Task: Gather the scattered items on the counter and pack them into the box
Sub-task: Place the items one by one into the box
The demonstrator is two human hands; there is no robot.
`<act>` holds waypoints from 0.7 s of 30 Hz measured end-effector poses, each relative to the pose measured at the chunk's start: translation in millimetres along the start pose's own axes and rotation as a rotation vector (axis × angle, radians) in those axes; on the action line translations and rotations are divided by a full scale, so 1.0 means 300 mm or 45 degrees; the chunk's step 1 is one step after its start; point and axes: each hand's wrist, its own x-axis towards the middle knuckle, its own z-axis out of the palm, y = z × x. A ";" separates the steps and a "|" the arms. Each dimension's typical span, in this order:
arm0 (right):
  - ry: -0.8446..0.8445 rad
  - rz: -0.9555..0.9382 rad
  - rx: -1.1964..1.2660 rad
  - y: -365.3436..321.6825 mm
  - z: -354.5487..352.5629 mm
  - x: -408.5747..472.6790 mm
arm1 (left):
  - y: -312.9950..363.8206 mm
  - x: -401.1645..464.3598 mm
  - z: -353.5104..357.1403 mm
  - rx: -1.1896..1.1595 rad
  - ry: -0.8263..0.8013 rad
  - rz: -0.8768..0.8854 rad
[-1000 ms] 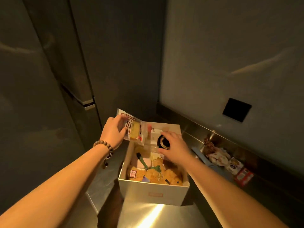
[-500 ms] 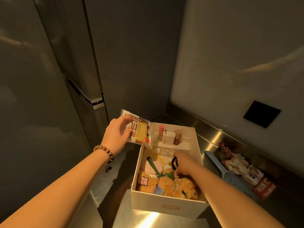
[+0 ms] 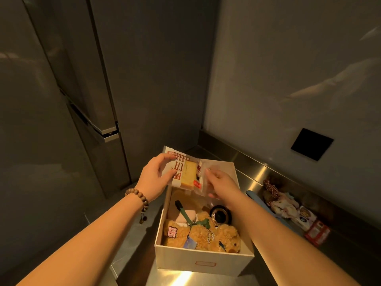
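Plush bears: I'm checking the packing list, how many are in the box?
1. The plush bear lies along the near wall of the box; others could be hidden beneath it.

One camera only, worn on the person's head, is looking forward and down from above and slightly behind the box, which is sitting low in the middle of the frame. The wide lens is bending the dark cabinet doors on the left and the pale wall on the right. Both forearms are reaching in from the bottom corners, close to the lens, while the steel desk is running off rightward.
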 end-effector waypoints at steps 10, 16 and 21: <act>0.167 0.182 0.243 0.113 0.010 0.022 | -0.089 -0.077 0.060 0.246 -0.265 -0.225; 0.119 0.136 -0.243 0.163 0.095 0.048 | -0.087 -0.133 0.115 0.139 -0.551 -0.305; 0.086 -0.436 -1.292 0.184 0.145 0.047 | -0.064 -0.145 0.129 -0.016 -0.403 -0.206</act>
